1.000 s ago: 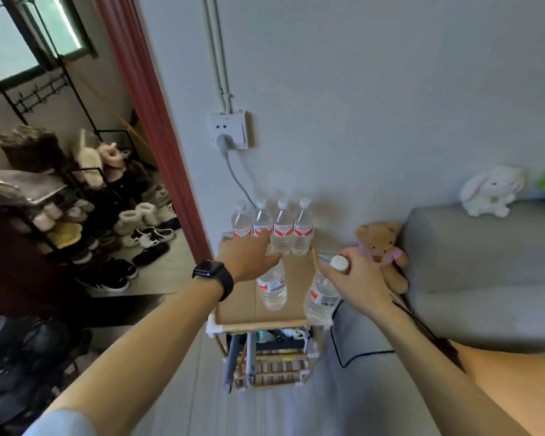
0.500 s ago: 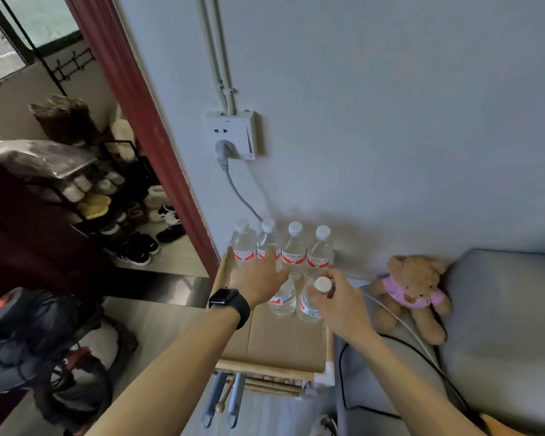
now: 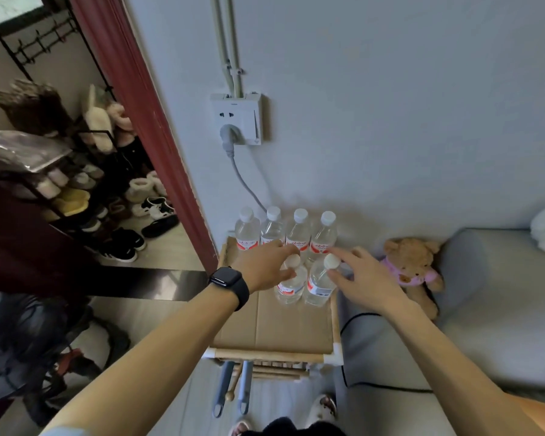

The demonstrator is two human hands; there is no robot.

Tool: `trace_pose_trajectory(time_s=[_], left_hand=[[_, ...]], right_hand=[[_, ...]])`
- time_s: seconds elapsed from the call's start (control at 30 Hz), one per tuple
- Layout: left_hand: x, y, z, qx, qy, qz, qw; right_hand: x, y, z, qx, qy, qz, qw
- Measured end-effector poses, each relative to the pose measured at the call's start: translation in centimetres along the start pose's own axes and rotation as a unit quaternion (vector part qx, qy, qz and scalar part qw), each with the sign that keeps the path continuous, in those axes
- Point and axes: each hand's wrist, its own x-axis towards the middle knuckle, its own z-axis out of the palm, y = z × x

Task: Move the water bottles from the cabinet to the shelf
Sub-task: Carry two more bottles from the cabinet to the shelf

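Loosely spread, both hands' fingers (image 3: 340,251) touch two bottle caps (image 3: 331,262).

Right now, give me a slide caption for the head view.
Both hands at the caps of two front bottles on the shelf, four more behind.

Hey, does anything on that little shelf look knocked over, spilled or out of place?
Nothing stands out. Four water bottles stand upright along the wall; two front bottles stand upright on the cardboard-topped shelf, with the left hand and right hand at their caps. No spill shows.
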Motion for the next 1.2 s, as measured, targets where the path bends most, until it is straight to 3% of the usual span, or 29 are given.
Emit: trace_pose_trajectory(time_s=[0.1, 0.47, 0.73, 0.87, 1.2], left_hand=[[0.2, 0.5, 0.3, 0.011, 0.014, 0.019, 1.0], [0.9, 1.9, 1.3, 0.0, 0.069, -0.027, 0.997], [1.1, 0.3, 2.8, -0.147, 0.055, -0.043, 0.987], [1.1, 0.9, 4.0, -0.283, 0.079, -0.082, 0.952], [2.9, 1.2, 3.8, -0.302, 0.1, -0.11, 0.942]], right_hand=[[-0.2, -0.2, 0.1, 0.005, 0.02, -0.021, 1.0], [-0.1, -1.1, 1.5, 0.036, 0.101, 0.018, 0.994], [0.5, 0.5, 0.8, 0.076, -0.002, -0.035, 0.996], [0.4, 0.6, 1.1, 0.126, 0.024, -0.024, 0.991], [2.3, 0.2, 1.5, 0.128, 0.08, 0.017, 0.988]])
